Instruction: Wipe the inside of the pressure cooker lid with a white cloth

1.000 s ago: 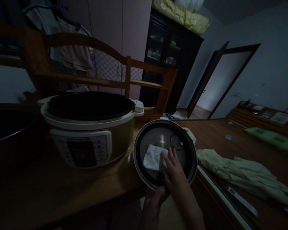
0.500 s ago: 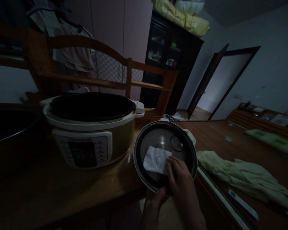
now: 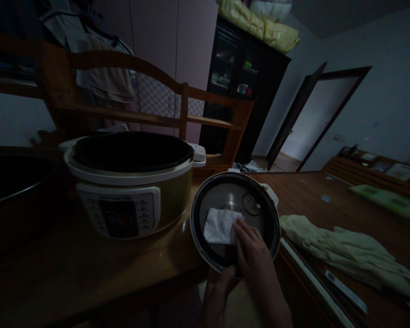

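A round pressure cooker lid (image 3: pixel 215 196) is tipped up with its metal inner face towards me, showing a dark seal ring and a small round valve cover. My left hand (image 3: pixel 222 287) grips its near bottom edge, thumb at the rim and the other fingers hidden underneath. On the lid's inner face lies a folded white cloth (image 3: pixel 218 227), perhaps a tissue. The fingers of my right hand (image 3: pixel 253 248) are together and press on the cloth's right edge. To the left stands the electric pressure cooker (image 3: pixel 172 200), lidless, its dark inside facing up.
The cooker stands on a wooden table (image 3: pixel 133 264). A dark pot (image 3: pixel 17 196) is at the far left. Right of the lid, a pale green garment (image 3: pixel 341 248) and a thin white strip-like object (image 3: pixel 345 291) lie on a brown surface. A wooden rail (image 3: pixel 123 61) rises behind.
My right hand has shifted slightly to the left over the cloth. The lid and my left hand stay almost in place.
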`<state>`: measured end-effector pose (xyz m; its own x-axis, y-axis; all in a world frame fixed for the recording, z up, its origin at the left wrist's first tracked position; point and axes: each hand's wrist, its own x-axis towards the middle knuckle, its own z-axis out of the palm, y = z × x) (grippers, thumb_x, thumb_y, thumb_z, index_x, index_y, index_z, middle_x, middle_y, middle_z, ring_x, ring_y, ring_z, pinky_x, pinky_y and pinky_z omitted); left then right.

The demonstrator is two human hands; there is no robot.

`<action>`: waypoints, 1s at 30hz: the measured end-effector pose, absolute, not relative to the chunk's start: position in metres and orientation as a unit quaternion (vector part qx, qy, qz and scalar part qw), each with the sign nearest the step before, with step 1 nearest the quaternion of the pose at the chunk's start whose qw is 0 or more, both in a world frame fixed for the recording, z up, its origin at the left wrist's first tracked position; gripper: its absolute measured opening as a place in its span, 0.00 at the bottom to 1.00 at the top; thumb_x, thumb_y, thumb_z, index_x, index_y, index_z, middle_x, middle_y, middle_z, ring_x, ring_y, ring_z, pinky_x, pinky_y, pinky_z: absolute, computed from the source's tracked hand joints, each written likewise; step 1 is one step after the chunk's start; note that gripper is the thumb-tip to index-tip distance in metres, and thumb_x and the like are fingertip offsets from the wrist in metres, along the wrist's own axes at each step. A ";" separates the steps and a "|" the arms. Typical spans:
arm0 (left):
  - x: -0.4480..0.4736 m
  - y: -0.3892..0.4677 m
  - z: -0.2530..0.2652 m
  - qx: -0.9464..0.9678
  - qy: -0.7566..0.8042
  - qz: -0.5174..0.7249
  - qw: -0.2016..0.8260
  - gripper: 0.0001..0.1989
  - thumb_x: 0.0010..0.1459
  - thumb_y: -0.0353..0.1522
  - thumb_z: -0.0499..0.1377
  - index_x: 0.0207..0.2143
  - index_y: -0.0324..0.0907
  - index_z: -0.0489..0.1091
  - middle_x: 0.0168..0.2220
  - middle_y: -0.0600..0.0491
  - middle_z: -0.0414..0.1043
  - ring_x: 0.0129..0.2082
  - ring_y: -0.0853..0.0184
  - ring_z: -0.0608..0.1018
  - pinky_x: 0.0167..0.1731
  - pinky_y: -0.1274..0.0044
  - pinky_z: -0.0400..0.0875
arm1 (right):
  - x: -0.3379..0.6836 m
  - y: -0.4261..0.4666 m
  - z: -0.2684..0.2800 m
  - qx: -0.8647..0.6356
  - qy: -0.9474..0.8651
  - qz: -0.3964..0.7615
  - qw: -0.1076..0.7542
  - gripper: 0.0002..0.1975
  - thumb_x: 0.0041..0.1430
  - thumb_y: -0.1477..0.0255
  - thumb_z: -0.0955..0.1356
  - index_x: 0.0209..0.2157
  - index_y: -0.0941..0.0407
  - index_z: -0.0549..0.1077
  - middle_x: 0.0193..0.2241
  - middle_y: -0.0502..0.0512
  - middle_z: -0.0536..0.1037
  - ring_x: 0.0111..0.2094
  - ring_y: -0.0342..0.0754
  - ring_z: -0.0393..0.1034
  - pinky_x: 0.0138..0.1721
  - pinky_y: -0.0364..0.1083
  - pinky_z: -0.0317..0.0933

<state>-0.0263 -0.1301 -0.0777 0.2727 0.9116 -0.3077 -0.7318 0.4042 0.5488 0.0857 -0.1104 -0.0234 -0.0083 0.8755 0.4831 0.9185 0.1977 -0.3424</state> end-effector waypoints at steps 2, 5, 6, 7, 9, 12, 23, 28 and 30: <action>-0.025 -0.130 -0.078 0.135 0.298 0.532 0.781 0.27 0.41 0.35 0.71 0.47 0.46 0.77 0.53 0.46 0.76 0.59 0.50 0.72 0.61 0.62 0.64 | 0.086 -0.110 -0.024 -0.634 -0.707 -0.042 0.310 0.21 0.68 0.78 0.60 0.59 0.52 0.69 0.62 0.57 0.69 0.59 0.57 0.64 0.59 0.62 0.64; -0.022 -0.129 -0.079 0.128 0.293 0.537 0.780 0.30 0.41 0.35 0.71 0.51 0.46 0.76 0.55 0.46 0.75 0.59 0.50 0.72 0.62 0.61 0.63 | 0.086 -0.109 -0.023 -0.642 -0.696 -0.046 0.316 0.20 0.68 0.77 0.60 0.59 0.53 0.69 0.62 0.58 0.69 0.59 0.57 0.64 0.58 0.61 0.65; -0.021 -0.129 -0.079 0.130 0.292 0.536 0.782 0.31 0.41 0.35 0.71 0.52 0.46 0.75 0.55 0.46 0.75 0.59 0.49 0.72 0.62 0.60 0.63 | 0.087 -0.109 -0.022 -0.647 -0.690 -0.047 0.320 0.19 0.68 0.76 0.60 0.58 0.53 0.70 0.61 0.59 0.69 0.59 0.57 0.64 0.57 0.61 0.65; -0.021 -0.129 -0.078 0.131 0.291 0.535 0.782 0.31 0.42 0.35 0.71 0.52 0.46 0.75 0.55 0.46 0.75 0.59 0.49 0.72 0.62 0.60 0.63 | 0.087 -0.109 -0.022 -0.652 -0.684 -0.050 0.323 0.19 0.68 0.75 0.61 0.57 0.53 0.71 0.61 0.59 0.70 0.58 0.58 0.65 0.57 0.61 0.65; -0.023 -0.130 -0.076 0.133 0.295 0.535 0.781 0.31 0.42 0.35 0.71 0.52 0.46 0.75 0.54 0.46 0.75 0.60 0.49 0.72 0.62 0.60 0.63 | 0.088 -0.109 -0.022 -0.661 -0.672 -0.060 0.328 0.17 0.68 0.73 0.61 0.55 0.52 0.73 0.59 0.60 0.71 0.57 0.59 0.66 0.56 0.62 0.65; -0.026 -0.131 -0.071 0.143 0.297 0.536 0.777 0.30 0.41 0.35 0.72 0.51 0.46 0.76 0.54 0.46 0.76 0.60 0.48 0.71 0.61 0.60 0.64 | 0.089 -0.108 -0.022 -0.664 -0.666 -0.075 0.331 0.15 0.69 0.71 0.61 0.53 0.53 0.73 0.57 0.62 0.73 0.56 0.60 0.67 0.55 0.63 0.65; -0.030 -0.129 -0.066 0.164 0.276 0.540 0.778 0.31 0.41 0.35 0.72 0.51 0.46 0.76 0.54 0.47 0.76 0.63 0.50 0.69 0.65 0.63 0.59 | 0.089 -0.108 -0.019 -0.650 -0.669 -0.058 0.355 0.13 0.70 0.70 0.60 0.49 0.52 0.73 0.62 0.60 0.68 0.57 0.58 0.66 0.56 0.61 0.64; -0.033 -0.133 -0.063 0.154 0.293 0.538 0.776 0.28 0.41 0.37 0.72 0.49 0.45 0.77 0.51 0.46 0.78 0.63 0.49 0.68 0.66 0.63 0.57 | 0.104 -0.100 -0.020 -0.652 -0.662 -0.060 0.364 0.13 0.69 0.73 0.58 0.47 0.54 0.72 0.57 0.63 0.71 0.54 0.56 0.70 0.53 0.56 0.67; -0.033 -0.133 -0.065 0.154 0.301 0.535 0.774 0.29 0.41 0.37 0.72 0.49 0.45 0.77 0.52 0.46 0.77 0.63 0.48 0.68 0.65 0.61 0.58 | 0.113 -0.093 -0.015 -0.670 -0.648 -0.061 0.357 0.11 0.67 0.74 0.60 0.45 0.54 0.71 0.50 0.63 0.74 0.47 0.54 0.74 0.46 0.52 0.69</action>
<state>-0.0326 -0.1333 -0.0650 0.2463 0.9212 -0.3012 -0.7355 0.3801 0.5609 0.1132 -0.0932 -0.0151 0.1517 0.8250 0.5445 0.9120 0.0956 -0.3989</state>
